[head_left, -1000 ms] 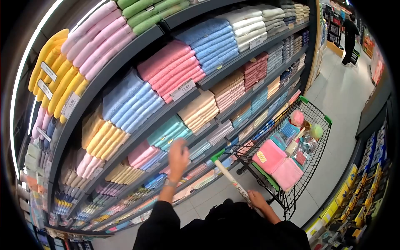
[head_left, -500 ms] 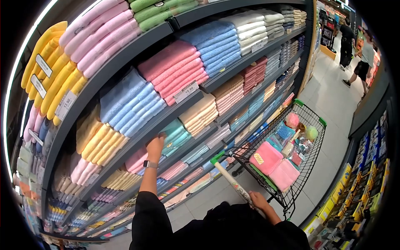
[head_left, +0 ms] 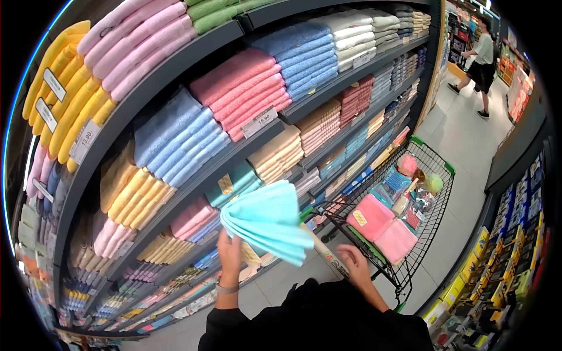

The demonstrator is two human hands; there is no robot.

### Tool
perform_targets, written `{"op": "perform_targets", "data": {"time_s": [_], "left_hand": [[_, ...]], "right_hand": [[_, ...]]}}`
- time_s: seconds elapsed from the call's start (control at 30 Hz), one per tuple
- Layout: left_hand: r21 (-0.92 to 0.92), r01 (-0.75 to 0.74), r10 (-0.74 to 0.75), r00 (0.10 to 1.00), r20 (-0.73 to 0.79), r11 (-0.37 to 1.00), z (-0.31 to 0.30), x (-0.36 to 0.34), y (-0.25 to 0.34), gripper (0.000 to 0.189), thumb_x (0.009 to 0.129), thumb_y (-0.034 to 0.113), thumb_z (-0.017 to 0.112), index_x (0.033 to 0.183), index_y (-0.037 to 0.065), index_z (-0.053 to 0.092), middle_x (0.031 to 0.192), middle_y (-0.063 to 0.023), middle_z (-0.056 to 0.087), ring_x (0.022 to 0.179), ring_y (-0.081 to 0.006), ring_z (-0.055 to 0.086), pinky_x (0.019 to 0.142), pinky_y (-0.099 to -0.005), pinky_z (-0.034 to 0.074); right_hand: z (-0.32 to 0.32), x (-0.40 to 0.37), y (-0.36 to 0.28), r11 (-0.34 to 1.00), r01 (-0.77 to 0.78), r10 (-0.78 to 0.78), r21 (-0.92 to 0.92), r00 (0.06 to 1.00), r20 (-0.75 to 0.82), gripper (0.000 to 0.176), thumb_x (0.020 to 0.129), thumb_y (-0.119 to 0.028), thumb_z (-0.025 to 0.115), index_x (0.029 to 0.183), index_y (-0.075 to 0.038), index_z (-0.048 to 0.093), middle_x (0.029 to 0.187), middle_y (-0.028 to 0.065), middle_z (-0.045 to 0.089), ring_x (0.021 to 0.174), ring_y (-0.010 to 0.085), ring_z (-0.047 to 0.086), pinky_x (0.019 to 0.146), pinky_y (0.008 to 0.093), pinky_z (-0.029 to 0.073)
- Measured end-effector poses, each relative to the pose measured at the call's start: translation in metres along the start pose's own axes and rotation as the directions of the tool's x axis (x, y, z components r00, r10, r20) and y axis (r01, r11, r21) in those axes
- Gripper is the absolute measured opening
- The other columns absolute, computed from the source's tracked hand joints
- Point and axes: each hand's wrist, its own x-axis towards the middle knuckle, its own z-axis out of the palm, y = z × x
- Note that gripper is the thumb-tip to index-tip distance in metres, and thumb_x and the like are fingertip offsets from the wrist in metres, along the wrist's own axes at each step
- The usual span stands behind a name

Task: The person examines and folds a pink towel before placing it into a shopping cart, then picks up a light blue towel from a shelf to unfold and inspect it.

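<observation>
"What stood furthest left?"
"Yellow towels with two white tags."
"And the left hand?"
"It grasped one turquoise towel in front of the shelves; the cloth partly hid the fingertips."
"The right hand?"
"Loosely curled at the cart handle; I couldn't tell whether it gripped it."
"Inside the cart?"
"Two pink towels, two fluffy balls; the packets overlapped too much to count."
"Anybody beyond?"
"One walker, clearly."
</observation>
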Motion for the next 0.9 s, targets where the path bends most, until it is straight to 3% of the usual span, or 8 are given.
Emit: {"op": "perform_targets", "data": {"time_s": [0.07,0.1,0.27,0.4,0.5,0.57,0.77,0.9], "left_hand": [[-0.348,0.299,-0.29,0.954,0.08,0.889,0.014,-0.014,-0.015,0.031,0.091,0.006,0.049,0.12,-0.004,0.052,0.111,-0.0102,0.061,0.099,-0.0164,0.059,0.087,-0.0295,0.047],[-0.4,0.36,-0.329,0.933,0.147,0.843,0.024,-0.021,-0.011,0.031,0.091,0.006,0.049,0.12,-0.004,0.052,0.111,-0.0107,0.061,0.097,-0.0165,0.06,0.086,-0.029,0.048],[-0.384,0.581,-0.43,0.804,0.411,0.718,0.054,-0.053,-0.015,0.032,0.094,0.012,0.052,0.121,-0.004,0.052,0.112,-0.0117,0.062,0.094,-0.0187,0.063,0.085,-0.0308,0.051],[-0.309,0.637,-0.473,0.749,0.464,0.706,0.069,-0.073,-0.019,0.034,0.095,0.014,0.054,0.123,-0.004,0.051,0.113,-0.0092,0.061,0.096,-0.0141,0.06,0.086,-0.0274,0.048],[-0.199,0.706,-0.526,0.658,0.538,0.68,0.071,-0.077,-0.02,0.035,0.095,0.016,0.054,0.124,-0.004,0.051,0.114,-0.0072,0.06,0.099,-0.0123,0.058,0.087,-0.0266,0.047],[-0.199,0.686,-0.489,0.663,0.566,0.7,0.076,-0.077,-0.019,0.037,0.096,0.016,0.054,0.126,-0.004,0.05,0.114,-0.0066,0.06,0.099,-0.0115,0.058,0.087,-0.0261,0.047],[-0.144,0.655,-0.455,0.649,0.611,0.742,0.079,-0.065,-0.008,0.038,0.096,0.018,0.053,0.127,-0.004,0.049,0.115,-0.006,0.059,0.1,-0.0104,0.056,0.088,-0.0254,0.045],[-0.094,0.516,-0.387,0.738,0.552,0.851,0.075,-0.06,-0.038,0.039,0.099,0.024,0.048,0.126,-0.003,0.05,0.114,-0.0073,0.06,0.098,-0.0133,0.058,0.088,-0.0283,0.046]], "right_hand": [[0.015,0.011,-0.038,0.981,-0.019,-0.013,0.194,0.986,0.166,0.044,0.095,-0.023,0.05,0.131,0.002,0.044,0.125,0.0123,0.054,0.115,0.0192,0.053,0.098,0.032,0.04],[0.019,0.012,-0.047,0.957,-0.039,-0.032,0.287,0.97,0.24,0.049,0.095,-0.024,0.05,0.136,0.002,0.039,0.129,0.0128,0.052,0.119,0.0194,0.05,0.102,0.0321,0.037],[0.026,-0.002,-0.051,0.726,-0.414,0.245,0.55,0.902,0.356,0.058,0.095,-0.037,0.048,0.14,-0.001,0.036,0.135,0.0142,0.048,0.121,0.0245,0.049,0.102,0.0385,0.039],[0.012,-0.012,-0.027,0.572,-0.513,0.371,0.64,0.858,0.356,0.066,0.094,-0.049,0.046,0.142,-0.004,0.034,0.14,0.0143,0.043,0.125,0.0275,0.046,0.104,0.0427,0.038],[0.001,-0.023,-0.032,0.559,-0.424,0.212,0.713,0.904,0.371,0.082,0.087,-0.057,0.055,0.144,-0.005,0.028,0.143,0.0128,0.039,0.127,0.0277,0.044,0.105,0.0446,0.037],[-0.008,-0.032,-0.019,0.563,-0.386,0.157,0.73,0.918,0.365,0.09,0.082,-0.06,0.061,0.145,-0.005,0.025,0.145,0.0119,0.037,0.127,0.0278,0.043,0.106,0.0452,0.036],[-0.021,-0.036,-0.005,0.654,-0.407,0.111,0.638,0.885,0.452,0.087,0.081,-0.043,0.07,0.143,-0.002,0.027,0.14,0.0145,0.041,0.124,0.0279,0.045,0.103,0.0442,0.039],[0.0,-0.021,-0.048,0.687,-0.465,0.389,0.559,0.884,0.258,0.075,0.08,-0.026,0.069,0.139,0.002,0.031,0.132,0.0175,0.047,0.118,0.0302,0.05,0.1,0.0443,0.042]]}}
